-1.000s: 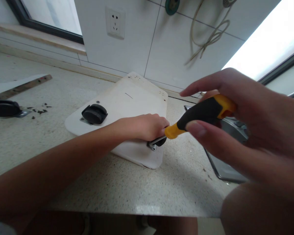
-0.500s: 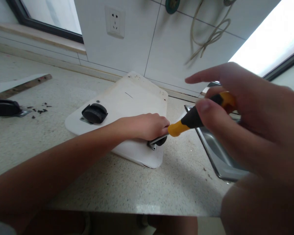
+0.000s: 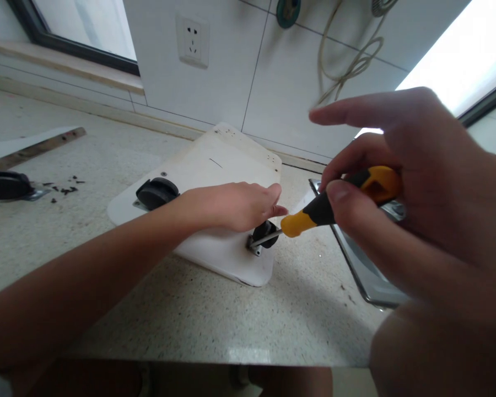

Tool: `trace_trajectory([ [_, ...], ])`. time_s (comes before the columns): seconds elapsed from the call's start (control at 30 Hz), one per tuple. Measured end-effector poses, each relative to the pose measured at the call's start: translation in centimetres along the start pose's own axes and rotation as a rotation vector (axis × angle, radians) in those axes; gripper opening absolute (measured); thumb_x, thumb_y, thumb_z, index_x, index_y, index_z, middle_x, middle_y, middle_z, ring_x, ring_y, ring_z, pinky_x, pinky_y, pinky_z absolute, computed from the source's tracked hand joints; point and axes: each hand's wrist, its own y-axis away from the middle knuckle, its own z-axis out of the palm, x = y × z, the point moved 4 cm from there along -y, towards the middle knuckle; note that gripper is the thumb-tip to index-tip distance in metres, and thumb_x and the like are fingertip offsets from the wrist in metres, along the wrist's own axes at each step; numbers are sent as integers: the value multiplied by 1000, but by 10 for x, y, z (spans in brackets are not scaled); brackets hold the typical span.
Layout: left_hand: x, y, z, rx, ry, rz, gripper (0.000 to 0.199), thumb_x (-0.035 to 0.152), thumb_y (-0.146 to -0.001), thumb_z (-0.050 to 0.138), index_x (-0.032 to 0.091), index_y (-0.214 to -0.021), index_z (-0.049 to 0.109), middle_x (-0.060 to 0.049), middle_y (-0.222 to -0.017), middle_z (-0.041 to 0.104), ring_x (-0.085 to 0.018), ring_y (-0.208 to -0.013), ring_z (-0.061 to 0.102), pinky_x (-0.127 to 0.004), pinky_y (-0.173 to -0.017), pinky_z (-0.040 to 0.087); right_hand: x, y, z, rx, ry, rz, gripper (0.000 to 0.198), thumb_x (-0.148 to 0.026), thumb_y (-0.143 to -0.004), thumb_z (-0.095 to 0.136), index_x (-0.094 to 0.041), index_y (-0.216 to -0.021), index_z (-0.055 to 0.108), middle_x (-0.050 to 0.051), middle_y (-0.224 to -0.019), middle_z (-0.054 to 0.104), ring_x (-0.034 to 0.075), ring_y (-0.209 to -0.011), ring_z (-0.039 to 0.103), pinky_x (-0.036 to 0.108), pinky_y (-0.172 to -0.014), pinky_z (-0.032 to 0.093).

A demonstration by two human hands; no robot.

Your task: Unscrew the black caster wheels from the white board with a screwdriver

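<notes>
Screwdriver (image 3: 323, 211) in right hand (image 3: 434, 198) slants, tip down-left at caster plate (image 3: 257, 251).

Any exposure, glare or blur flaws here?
All in the head view: the dark-framed window at upper right is blown out; glare marks the front edge of the speckled cream counter; a soft shadow lies right of the white rounded board; the near right hand, holding the yellow-and-black screwdriver, looks soft.
</notes>
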Motion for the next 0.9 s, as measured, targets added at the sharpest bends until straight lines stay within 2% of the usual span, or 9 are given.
trace_trajectory([
  [0.13,6,16,-18,-88,-174,-16,30,42,-113,51,24,-109,75,-7,-108,80,-22,-84,65,-35,-78,43,-3,0,-2,28,79,32,48,-35,-101,57,-24,-148,61,-1,-92,78,19,-69,69,42,-72,57],
  [0.23,9,23,-20,-217,-205,-52,17,30,-102,65,26,-96,81,-3,-95,81,-20,-73,63,-34,-71,39,-2,0,-1,45,126,38,50,-33,-101,55,-23,-149,60,-1,-91,77,20,-68,68,43,-75,58],
  [0.37,11,21,-15,-313,-130,-33,7,29,-86,81,26,-91,84,-1,-80,77,-19,-66,60,-34,-66,37,3,1,2,118,129,-31,51,-30,-97,60,-22,-147,64,1,-92,76,20,-65,66,45,-72,57],
  [0.47,11,18,-11,-338,-90,-12,11,29,-82,82,24,-90,86,-1,-78,76,-19,-66,61,-35,-65,38,7,4,1,221,124,-114,52,-27,-94,66,-21,-146,67,1,-94,76,18,-67,68,41,-69,56],
  [0.63,12,17,-9,-305,-74,-27,8,26,-80,80,24,-86,85,-1,-73,73,-19,-62,59,-36,-61,36,10,6,1,243,117,-118,54,-27,-93,68,-19,-146,68,0,-92,76,14,-68,69,38,-68,55],
  [0.7,11,18,-9,-281,-83,-41,8,27,-79,81,25,-86,84,-1,-72,73,-19,-61,59,-36,-61,34,11,7,0,257,127,-110,54,-27,-94,70,-20,-147,68,1,-100,77,15,-72,71,38,-69,56],
  [0.77,10,19,-10,-255,-96,-38,10,29,-78,82,25,-86,84,-1,-71,72,-18,-60,58,-36,-60,33,11,7,-2,269,130,-92,53,-27,-95,69,-20,-147,67,5,-119,77,18,-82,75,38,-68,57],
  [0.83,10,19,-10,-242,-109,-32,9,29,-78,82,25,-86,84,0,-70,71,-18,-59,57,-36,-59,32,11,8,-4,270,125,-83,52,-27,-96,67,-20,-147,66,8,-142,72,19,-90,78,38,-67,57],
  [0.9,11,19,-10,-237,-112,-34,9,29,-79,82,25,-86,83,0,-69,70,-17,-58,57,-36,-58,31,11,9,-5,278,133,-83,51,-27,-97,67,-21,-148,65,8,-151,68,19,-91,78,39,-68,58],
])
